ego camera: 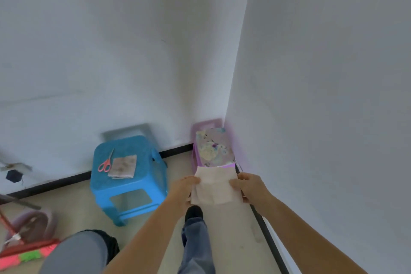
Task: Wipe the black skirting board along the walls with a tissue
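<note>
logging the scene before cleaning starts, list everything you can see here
tissue: one, pale beige, between both hands
skirting board: black, foot of both walls
blue stool: one, by back wall
scissors: one, pink handles, on blue stool
folded sheet: one, patterned beige, beside scissors
purple stool: one, in corner
floral pack: one, pastel, on purple stool
broom: one, red, pink and green bristles, lower left
left hand: pinches tissue's left edge
right hand: pinches its right edge
shoe: black, below tissue
</note>
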